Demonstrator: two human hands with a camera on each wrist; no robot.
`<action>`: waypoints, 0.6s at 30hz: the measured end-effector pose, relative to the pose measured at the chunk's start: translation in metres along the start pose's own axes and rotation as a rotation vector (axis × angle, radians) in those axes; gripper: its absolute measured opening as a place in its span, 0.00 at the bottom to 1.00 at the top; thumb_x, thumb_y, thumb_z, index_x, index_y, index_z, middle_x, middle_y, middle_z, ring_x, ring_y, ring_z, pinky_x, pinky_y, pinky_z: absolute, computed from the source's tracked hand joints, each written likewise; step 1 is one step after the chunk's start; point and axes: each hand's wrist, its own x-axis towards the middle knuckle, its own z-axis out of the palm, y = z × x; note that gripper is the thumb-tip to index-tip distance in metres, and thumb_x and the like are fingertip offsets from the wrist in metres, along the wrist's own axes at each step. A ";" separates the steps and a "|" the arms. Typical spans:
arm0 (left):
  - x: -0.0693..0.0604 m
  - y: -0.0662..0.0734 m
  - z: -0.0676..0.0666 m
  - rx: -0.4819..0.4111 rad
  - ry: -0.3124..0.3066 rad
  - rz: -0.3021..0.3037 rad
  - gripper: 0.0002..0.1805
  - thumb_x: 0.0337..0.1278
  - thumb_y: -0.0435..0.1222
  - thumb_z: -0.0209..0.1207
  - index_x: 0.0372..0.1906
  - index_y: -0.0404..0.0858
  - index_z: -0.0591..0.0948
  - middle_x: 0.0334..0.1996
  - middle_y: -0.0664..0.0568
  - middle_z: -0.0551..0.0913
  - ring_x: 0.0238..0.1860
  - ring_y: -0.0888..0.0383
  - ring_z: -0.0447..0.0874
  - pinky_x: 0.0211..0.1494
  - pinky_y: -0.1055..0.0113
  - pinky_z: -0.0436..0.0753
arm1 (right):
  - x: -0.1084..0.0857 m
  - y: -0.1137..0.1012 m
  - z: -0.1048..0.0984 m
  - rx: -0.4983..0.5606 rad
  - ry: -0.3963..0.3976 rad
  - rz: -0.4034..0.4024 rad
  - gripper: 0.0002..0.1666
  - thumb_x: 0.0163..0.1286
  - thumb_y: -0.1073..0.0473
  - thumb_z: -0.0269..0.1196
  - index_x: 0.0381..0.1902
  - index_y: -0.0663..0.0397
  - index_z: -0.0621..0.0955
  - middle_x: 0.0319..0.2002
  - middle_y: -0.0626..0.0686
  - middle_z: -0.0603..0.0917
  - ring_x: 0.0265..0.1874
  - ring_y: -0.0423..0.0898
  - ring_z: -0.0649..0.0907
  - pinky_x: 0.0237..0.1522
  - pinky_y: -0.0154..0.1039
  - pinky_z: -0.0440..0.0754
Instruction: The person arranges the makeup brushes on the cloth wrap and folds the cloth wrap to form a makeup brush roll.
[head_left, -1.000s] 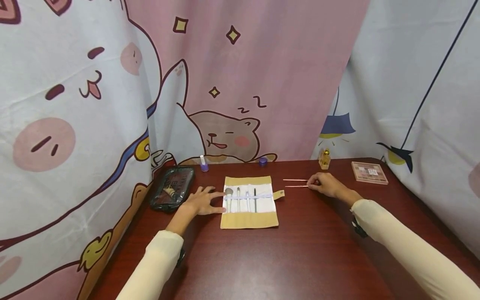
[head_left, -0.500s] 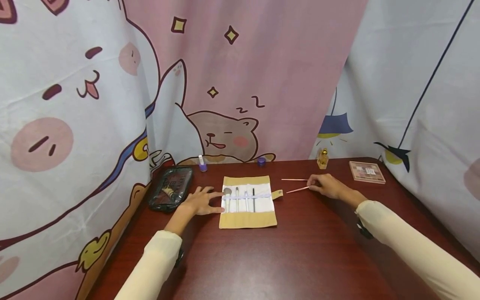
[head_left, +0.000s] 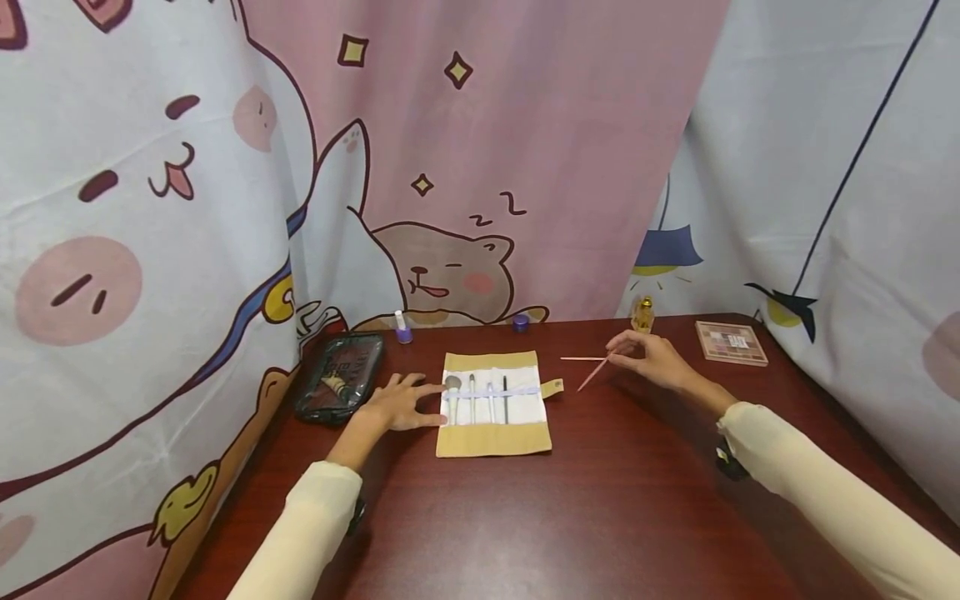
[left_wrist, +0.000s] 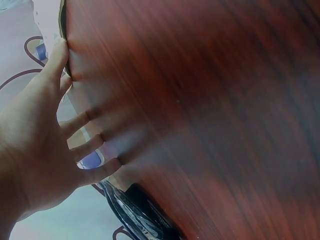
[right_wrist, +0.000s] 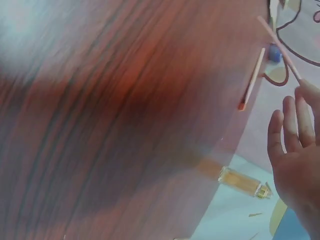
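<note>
Slim pink brush (head_left: pixel 592 374) — pinched, tilted, in the right hand's grip (head_left: pixel 649 362) near the far edge of the surface (head_left: pixel 487 521) — left hand (head_left: pixel 397 406), fingers spread, touches the brush roll (head_left: pixel 495 442).

Room: front tabletop (head_left: pixel 585 521) | Obstacles: bottle (head_left: pixel 642 316) behind right grip (head_left: pixel 654 363); palette (head_left: pixel 731 343) farther right

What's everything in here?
Table: one, brown, underneath
Backdrop: one, pink and white, behind
Brush roll: one, tan, middle
Roll tools: four, mostly pale, inside
Slim sticks: two, pink, lying and held
Pouch: one, black, left, tan item inside
Polish bottle: one, purple, back left
Jar: one, purple, back middle
Perfume bottle: one, gold, back right
Palette: one, pinkish, right
Gadgets: two, black, on wrists
Left hand: one, cream sleeve, touching roll
Right hand: one, cream sleeve, pinching stick
</note>
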 end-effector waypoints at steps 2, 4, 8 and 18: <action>0.001 0.000 0.000 0.001 -0.001 0.000 0.42 0.60 0.71 0.58 0.77 0.63 0.69 0.79 0.43 0.61 0.75 0.35 0.59 0.64 0.32 0.71 | 0.002 -0.003 0.001 0.069 0.012 0.007 0.12 0.70 0.61 0.71 0.50 0.57 0.85 0.42 0.57 0.90 0.42 0.42 0.88 0.47 0.42 0.83; 0.001 -0.001 0.001 0.003 -0.001 0.000 0.42 0.60 0.71 0.58 0.77 0.64 0.69 0.79 0.43 0.61 0.75 0.35 0.59 0.64 0.32 0.71 | 0.004 -0.006 0.002 0.150 0.016 0.011 0.13 0.71 0.64 0.70 0.52 0.59 0.83 0.45 0.63 0.89 0.42 0.40 0.88 0.45 0.34 0.83; 0.000 -0.003 0.003 0.007 0.000 -0.001 0.42 0.60 0.71 0.58 0.77 0.64 0.68 0.79 0.43 0.61 0.75 0.35 0.60 0.64 0.32 0.71 | 0.012 -0.010 0.008 0.346 0.020 0.009 0.15 0.72 0.70 0.67 0.55 0.65 0.80 0.48 0.72 0.86 0.43 0.46 0.89 0.40 0.30 0.84; 0.000 -0.001 0.002 0.014 0.004 -0.009 0.42 0.60 0.72 0.56 0.78 0.65 0.68 0.79 0.44 0.61 0.75 0.35 0.59 0.64 0.32 0.71 | 0.032 -0.027 0.015 0.585 0.005 -0.047 0.15 0.76 0.74 0.59 0.58 0.68 0.76 0.48 0.47 0.87 0.45 0.46 0.89 0.44 0.37 0.87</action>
